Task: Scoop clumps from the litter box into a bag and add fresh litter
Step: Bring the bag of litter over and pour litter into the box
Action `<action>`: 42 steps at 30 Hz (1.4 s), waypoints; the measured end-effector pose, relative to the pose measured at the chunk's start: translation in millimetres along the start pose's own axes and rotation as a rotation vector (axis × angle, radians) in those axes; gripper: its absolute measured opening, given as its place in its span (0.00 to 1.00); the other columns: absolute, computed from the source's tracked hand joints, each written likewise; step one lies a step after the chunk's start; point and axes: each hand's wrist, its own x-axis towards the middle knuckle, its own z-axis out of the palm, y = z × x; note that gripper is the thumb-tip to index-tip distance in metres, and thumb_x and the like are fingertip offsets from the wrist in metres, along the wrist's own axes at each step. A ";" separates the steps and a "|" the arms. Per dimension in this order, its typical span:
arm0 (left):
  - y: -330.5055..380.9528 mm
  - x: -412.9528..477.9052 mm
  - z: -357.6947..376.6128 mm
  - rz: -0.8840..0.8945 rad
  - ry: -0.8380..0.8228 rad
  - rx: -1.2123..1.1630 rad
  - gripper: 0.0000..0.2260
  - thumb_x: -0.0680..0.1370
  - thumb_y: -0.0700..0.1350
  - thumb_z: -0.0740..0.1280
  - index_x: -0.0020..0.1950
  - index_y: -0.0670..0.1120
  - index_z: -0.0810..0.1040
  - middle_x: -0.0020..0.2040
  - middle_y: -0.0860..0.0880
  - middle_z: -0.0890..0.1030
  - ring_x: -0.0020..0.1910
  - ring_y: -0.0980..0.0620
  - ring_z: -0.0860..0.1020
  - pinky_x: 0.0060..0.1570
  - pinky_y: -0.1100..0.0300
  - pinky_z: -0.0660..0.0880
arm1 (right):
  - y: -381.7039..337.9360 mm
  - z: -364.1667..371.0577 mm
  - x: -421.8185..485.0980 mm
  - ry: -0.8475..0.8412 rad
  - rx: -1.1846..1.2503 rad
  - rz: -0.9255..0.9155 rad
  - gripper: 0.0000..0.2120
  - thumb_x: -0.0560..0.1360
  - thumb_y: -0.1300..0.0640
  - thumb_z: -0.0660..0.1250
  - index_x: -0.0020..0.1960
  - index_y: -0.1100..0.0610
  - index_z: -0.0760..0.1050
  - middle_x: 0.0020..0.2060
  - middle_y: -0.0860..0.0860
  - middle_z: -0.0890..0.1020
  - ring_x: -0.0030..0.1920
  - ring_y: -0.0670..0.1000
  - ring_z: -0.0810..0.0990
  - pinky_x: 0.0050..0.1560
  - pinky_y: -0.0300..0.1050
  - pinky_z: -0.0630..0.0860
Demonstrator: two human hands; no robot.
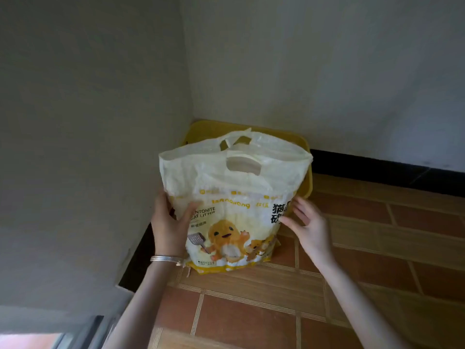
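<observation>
**Left hand [171, 222] grips the pale yellow plastic litter bag [239, 197] — right hand [307, 222] flat at its side**

At centre frame the printed litter bag, with its cut-out carry handle, stands upright on the brown tiled floor [251, 311]. The left hand pinches the bag's left edge, thumb across the front and fingers out of sight behind. A silver bangle [166, 258] sits on that wrist. The right hand is open with its fingers straight, fingertips at the bag's right flank; it steadies and does not grasp.

Just behind the bag, tucked into the corner of the white walls [327, 71], stands the yellow plastic litter box [276, 136]. Only its rim shows, so whether any clumps remain inside cannot be told.

Trouble from here would most likely come from the uneven hold. Lifted by one pinched edge, the soft bag could sag and swing toward the right of the frame. If the slack, crumpled top folds over in mid-pour, litter may land on the tiles and not in the box. A tilt begun before both hands have a real hold — or before the rim is in view — risks the same spill.
</observation>
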 end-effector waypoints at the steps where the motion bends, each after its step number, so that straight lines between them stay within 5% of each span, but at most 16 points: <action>1: -11.5 -7.4 2.4 -0.011 -0.022 0.006 0.24 0.69 0.40 0.75 0.61 0.41 0.71 0.51 0.49 0.79 0.49 0.52 0.79 0.43 0.72 0.72 | 8.3 2.8 -2.7 0.001 0.001 0.001 0.30 0.64 0.65 0.74 0.62 0.50 0.69 0.59 0.50 0.76 0.58 0.41 0.76 0.60 0.33 0.71; 7: -71.1 -35.6 13.2 -0.097 -0.094 0.029 0.26 0.68 0.39 0.75 0.64 0.47 0.71 0.53 0.53 0.79 0.50 0.58 0.78 0.46 0.64 0.74 | 49.1 20.4 -13.4 -0.080 -0.016 0.067 0.32 0.65 0.64 0.75 0.62 0.46 0.66 0.60 0.43 0.72 0.60 0.44 0.73 0.58 0.27 0.69; 12: -109.4 -52.6 27.3 -0.142 -0.210 0.122 0.22 0.65 0.42 0.78 0.52 0.53 0.72 0.46 0.57 0.80 0.47 0.61 0.77 0.39 0.70 0.70 | 82.2 35.6 -16.8 -0.190 -0.167 0.035 0.35 0.62 0.52 0.77 0.66 0.49 0.67 0.63 0.37 0.69 0.65 0.45 0.70 0.65 0.40 0.68; 16: -144.3 -61.6 36.3 -0.193 -0.285 0.190 0.24 0.64 0.45 0.79 0.57 0.49 0.74 0.49 0.57 0.80 0.48 0.59 0.78 0.39 0.69 0.71 | 100.8 46.8 -14.1 -0.241 -0.198 0.060 0.37 0.57 0.43 0.76 0.62 0.38 0.64 0.62 0.41 0.71 0.63 0.33 0.66 0.60 0.28 0.65; 20: -162.9 -67.5 40.1 -0.213 -0.349 0.238 0.26 0.60 0.46 0.81 0.54 0.56 0.74 0.50 0.54 0.79 0.48 0.55 0.77 0.39 0.64 0.70 | 118.1 53.9 -13.1 -0.301 -0.130 0.125 0.41 0.53 0.44 0.79 0.62 0.40 0.63 0.63 0.43 0.70 0.62 0.31 0.66 0.57 0.22 0.63; 23: -172.3 -73.7 38.1 -0.195 -0.416 0.285 0.23 0.60 0.49 0.79 0.50 0.61 0.74 0.49 0.54 0.79 0.48 0.54 0.78 0.38 0.68 0.69 | 137.8 54.2 -18.3 -0.386 -0.175 0.189 0.45 0.51 0.47 0.82 0.62 0.42 0.62 0.62 0.49 0.71 0.64 0.45 0.69 0.60 0.31 0.66; 27: -189.0 -86.5 37.0 -0.066 -0.474 0.482 0.27 0.61 0.62 0.66 0.55 0.51 0.80 0.49 0.48 0.81 0.47 0.45 0.78 0.40 0.58 0.72 | 161.4 52.4 -26.0 -0.440 -0.367 0.170 0.52 0.53 0.49 0.82 0.70 0.52 0.59 0.64 0.47 0.69 0.67 0.51 0.67 0.67 0.51 0.65; 31: -197.3 -88.9 39.8 -0.099 -0.438 0.588 0.29 0.62 0.63 0.66 0.55 0.47 0.81 0.49 0.43 0.80 0.50 0.39 0.77 0.37 0.54 0.74 | 161.0 54.7 -21.9 -0.384 -0.457 0.089 0.45 0.54 0.49 0.82 0.66 0.56 0.66 0.58 0.47 0.74 0.62 0.51 0.73 0.59 0.42 0.69; 34: -190.9 -84.7 46.7 -0.141 -0.330 0.576 0.20 0.64 0.53 0.76 0.48 0.40 0.82 0.41 0.41 0.81 0.40 0.35 0.79 0.32 0.55 0.71 | 154.6 59.5 -20.8 -0.286 -0.504 0.077 0.37 0.58 0.49 0.80 0.63 0.58 0.70 0.53 0.45 0.77 0.56 0.50 0.76 0.47 0.34 0.66; 38: -173.0 -75.0 55.7 -0.152 -0.116 0.476 0.20 0.64 0.55 0.60 0.39 0.41 0.82 0.30 0.42 0.80 0.29 0.37 0.77 0.31 0.58 0.66 | 146.9 64.1 -21.8 -0.148 -0.554 0.078 0.33 0.62 0.46 0.77 0.62 0.58 0.72 0.49 0.49 0.82 0.48 0.49 0.80 0.40 0.37 0.71; 42: -156.0 -64.6 50.7 -0.215 -0.024 0.385 0.21 0.62 0.56 0.60 0.44 0.46 0.85 0.32 0.41 0.82 0.32 0.37 0.79 0.35 0.54 0.70 | 127.4 59.9 -30.3 -0.059 -0.330 0.132 0.20 0.66 0.55 0.76 0.54 0.54 0.71 0.43 0.39 0.78 0.43 0.33 0.78 0.38 0.26 0.71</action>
